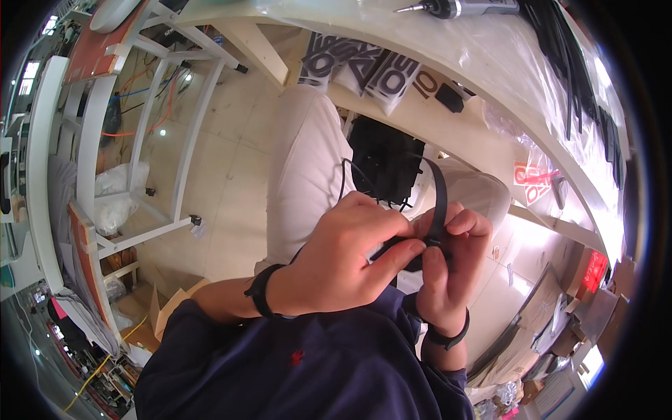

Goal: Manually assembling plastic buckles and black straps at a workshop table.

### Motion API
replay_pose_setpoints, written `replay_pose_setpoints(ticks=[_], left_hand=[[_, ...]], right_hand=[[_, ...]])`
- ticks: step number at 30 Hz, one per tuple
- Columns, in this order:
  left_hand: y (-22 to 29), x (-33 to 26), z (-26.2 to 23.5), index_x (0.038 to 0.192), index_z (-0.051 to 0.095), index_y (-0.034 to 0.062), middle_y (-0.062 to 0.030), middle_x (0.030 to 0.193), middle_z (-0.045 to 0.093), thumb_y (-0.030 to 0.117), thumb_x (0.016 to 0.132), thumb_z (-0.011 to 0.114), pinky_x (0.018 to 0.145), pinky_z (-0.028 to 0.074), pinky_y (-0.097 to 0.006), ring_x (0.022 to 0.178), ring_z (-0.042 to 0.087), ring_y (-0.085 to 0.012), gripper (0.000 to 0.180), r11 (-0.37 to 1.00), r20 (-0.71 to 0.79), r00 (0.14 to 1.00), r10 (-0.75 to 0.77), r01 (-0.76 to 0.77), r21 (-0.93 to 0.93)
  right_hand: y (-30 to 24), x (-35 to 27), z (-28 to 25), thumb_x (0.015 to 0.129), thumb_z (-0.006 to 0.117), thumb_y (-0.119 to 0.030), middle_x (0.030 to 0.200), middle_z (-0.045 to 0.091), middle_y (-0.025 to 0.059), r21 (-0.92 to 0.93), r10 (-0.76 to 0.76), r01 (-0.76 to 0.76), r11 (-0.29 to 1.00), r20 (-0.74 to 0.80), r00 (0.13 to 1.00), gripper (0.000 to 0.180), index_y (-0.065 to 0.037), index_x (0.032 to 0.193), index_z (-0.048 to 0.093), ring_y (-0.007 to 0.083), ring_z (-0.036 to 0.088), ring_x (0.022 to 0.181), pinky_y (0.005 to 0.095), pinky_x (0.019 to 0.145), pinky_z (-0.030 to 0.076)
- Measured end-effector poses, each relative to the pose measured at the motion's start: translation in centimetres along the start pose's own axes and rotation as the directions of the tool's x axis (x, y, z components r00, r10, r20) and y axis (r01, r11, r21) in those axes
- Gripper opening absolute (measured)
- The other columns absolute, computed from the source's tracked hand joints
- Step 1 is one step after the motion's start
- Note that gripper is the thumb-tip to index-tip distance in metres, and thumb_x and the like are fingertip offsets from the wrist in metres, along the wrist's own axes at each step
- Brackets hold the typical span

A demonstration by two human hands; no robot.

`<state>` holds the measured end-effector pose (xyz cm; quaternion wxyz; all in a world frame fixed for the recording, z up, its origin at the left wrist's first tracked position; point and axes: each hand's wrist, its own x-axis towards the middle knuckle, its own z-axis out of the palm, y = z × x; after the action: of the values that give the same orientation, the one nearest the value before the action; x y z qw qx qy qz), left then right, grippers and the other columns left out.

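Over my lap, both hands meet around a black strap [439,196]. Its free end curves up and away from my fingers. My left hand [350,252] pinches a dark part of it between thumb and fingers. My right hand [455,262] is closed on the strap's lower end, thumb against it. The small dark piece between the hands is mostly covered by the fingers, so its shape is unclear. A thin black cable [343,178] loops up beside my left hand. Each wrist wears a black band.
Ahead is a plastic-covered table [483,49] with a powered screwdriver [448,8] and black strips [560,63]. Below it are printed bags [350,66] and a black fabric-like item [385,157] between my knees. White frames [189,140] stand left; cardboard [521,336] leans right.
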<state>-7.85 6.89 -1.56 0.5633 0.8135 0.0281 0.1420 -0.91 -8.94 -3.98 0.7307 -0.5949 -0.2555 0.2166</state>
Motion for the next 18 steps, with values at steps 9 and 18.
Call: replay_pose_setpoints(ticks=[9, 18], left_hand=[[-0.7, 0.3, 0.1, 0.095, 0.066, -0.0031, -0.0098, 0.089, 0.069, 0.001, 0.082, 0.073, 0.069, 0.049, -0.028, 0.075, 0.064, -0.0186, 0.015, 0.985, -0.081, 0.996, 0.04, -0.053, -0.167], [0.0, -0.1, 0.4, 0.099, 0.066, -0.0055, -0.0111, 0.095, 0.071, -0.003, 0.089, 0.07, 0.072, 0.051, -0.023, 0.085, 0.066, -0.0117, 0.011, 0.92, -0.041, 0.971, -0.234, 0.207, -0.333]], right_hand=[[0.6, 0.4, -0.1, 0.082, 0.05, 0.017, 0.102, 0.049, 0.0131, -0.154, -0.155, 0.163, 0.974, 0.065, 0.986, 0.042, -0.003, 0.116, 0.035, 0.0171, 0.05, 0.087, 0.0299, 0.08, 0.045], [0.1, 0.4, 0.0, 0.084, 0.051, 0.018, 0.109, 0.051, 0.0152, -0.18, -0.136, 0.149, 0.972, 0.079, 0.988, 0.046, -0.003, 0.122, 0.036, 0.0169, 0.053, 0.09, 0.0284, 0.078, 0.048]])
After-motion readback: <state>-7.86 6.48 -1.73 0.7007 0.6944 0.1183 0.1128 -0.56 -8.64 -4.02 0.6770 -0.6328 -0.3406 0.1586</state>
